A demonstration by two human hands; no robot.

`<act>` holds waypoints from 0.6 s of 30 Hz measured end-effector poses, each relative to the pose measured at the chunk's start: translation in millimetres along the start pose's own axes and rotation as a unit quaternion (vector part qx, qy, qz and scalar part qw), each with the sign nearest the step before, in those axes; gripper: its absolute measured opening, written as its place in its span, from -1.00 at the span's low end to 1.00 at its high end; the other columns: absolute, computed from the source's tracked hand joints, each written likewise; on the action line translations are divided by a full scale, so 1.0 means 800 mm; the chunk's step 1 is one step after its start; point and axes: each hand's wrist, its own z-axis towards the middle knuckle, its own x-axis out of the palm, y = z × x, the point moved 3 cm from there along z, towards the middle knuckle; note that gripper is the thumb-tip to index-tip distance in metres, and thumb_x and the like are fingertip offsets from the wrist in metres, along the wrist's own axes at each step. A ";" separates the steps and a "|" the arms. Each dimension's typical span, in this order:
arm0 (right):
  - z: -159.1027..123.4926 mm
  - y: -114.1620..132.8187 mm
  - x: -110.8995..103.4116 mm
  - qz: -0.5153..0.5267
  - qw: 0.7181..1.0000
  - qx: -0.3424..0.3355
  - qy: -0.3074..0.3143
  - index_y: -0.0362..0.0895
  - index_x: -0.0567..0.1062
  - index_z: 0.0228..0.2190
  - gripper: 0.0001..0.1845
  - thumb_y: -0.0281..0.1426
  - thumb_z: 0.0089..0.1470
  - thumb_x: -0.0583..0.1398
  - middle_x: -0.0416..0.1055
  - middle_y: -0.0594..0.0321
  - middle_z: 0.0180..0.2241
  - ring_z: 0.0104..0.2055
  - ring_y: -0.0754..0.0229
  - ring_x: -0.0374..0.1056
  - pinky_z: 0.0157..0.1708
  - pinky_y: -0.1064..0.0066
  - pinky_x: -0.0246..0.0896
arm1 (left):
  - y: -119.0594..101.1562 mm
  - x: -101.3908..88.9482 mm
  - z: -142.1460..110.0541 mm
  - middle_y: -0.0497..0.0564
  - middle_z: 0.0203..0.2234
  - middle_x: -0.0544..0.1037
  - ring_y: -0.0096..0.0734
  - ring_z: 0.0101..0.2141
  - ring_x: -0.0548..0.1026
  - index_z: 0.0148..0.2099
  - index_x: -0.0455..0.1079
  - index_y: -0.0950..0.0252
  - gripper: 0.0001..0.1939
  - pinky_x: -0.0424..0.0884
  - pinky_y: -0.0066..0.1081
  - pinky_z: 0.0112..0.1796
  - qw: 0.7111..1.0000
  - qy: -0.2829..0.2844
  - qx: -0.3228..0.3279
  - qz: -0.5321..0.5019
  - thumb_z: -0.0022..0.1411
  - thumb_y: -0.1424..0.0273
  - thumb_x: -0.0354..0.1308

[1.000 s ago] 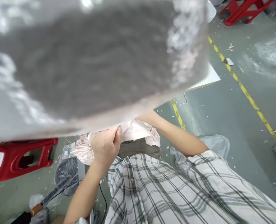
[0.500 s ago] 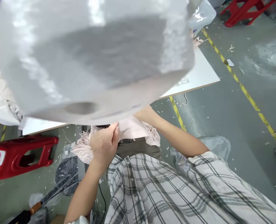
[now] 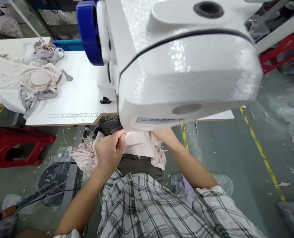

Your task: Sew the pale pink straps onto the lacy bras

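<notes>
A large white sewing machine (image 3: 181, 66) with a blue handwheel (image 3: 88, 31) fills the upper middle of the view. Just below its head, my left hand (image 3: 109, 153) is closed in a pinch on pale pink lace fabric (image 3: 139, 145) that lies over my lap. More of that lace bunches to the left of the hand. My right forearm (image 3: 186, 158) reaches under the machine head; the right hand itself is hidden behind it.
The white table (image 3: 79, 96) carries a printed ruler along its front edge and a heap of beige garments and straps (image 3: 30, 79) at left. A red plastic stool (image 3: 15, 148) stands left on the grey floor, near dark bags and cables. Yellow floor tape (image 3: 261, 153) runs at right.
The view has pulled back from the machine head, which was a blur and is now sharp, showing the table. My left hand keeps its pinch on the lace and has barely moved.
</notes>
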 end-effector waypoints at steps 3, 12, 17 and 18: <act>-0.002 -0.003 0.001 0.011 1.000 0.005 0.010 -0.12 0.56 -0.39 -0.74 -0.19 0.11 0.21 0.58 0.19 -0.33 -0.17 0.01 0.46 -0.16 0.23 0.37 | 0.002 -0.001 0.000 -0.05 -0.57 0.58 -0.48 -0.54 0.48 -0.23 0.58 0.26 -0.69 0.22 -0.47 -0.46 1.000 0.011 -0.019 -0.010 0.39 0.37 0.00; -0.009 -0.004 0.003 0.058 0.998 0.016 0.018 -0.06 0.60 -0.16 -0.64 -0.10 0.10 0.27 0.59 0.17 -0.13 -0.04 -0.01 0.48 0.01 0.15 0.37 | 0.007 -0.003 0.000 -0.03 -0.53 0.59 -0.44 -0.47 0.52 -0.24 0.55 0.26 -0.71 0.25 -0.46 -0.44 0.997 0.007 -0.046 -0.054 0.39 0.36 -0.01; -0.014 -0.011 0.008 0.091 0.995 0.028 0.002 -0.07 0.58 -0.18 -0.61 -0.07 0.07 0.29 0.58 0.14 -0.14 -0.03 0.01 0.47 0.03 0.15 0.36 | 0.010 0.000 -0.001 -0.05 -0.48 0.58 -0.44 -0.46 0.50 -0.15 0.49 0.26 -0.76 0.32 -0.47 -0.43 0.988 0.028 -0.091 -0.123 0.33 0.24 0.09; -0.017 -0.013 0.011 0.108 0.994 0.035 -0.006 -0.07 0.56 -0.17 -0.61 -0.07 0.06 0.29 0.58 0.14 -0.15 -0.05 0.02 0.47 0.02 0.15 0.36 | 0.011 0.001 -0.001 -0.06 -0.47 0.57 -0.44 -0.48 0.50 -0.13 0.47 0.25 -0.75 0.32 -0.47 -0.44 0.984 0.045 -0.111 -0.135 0.30 0.20 0.14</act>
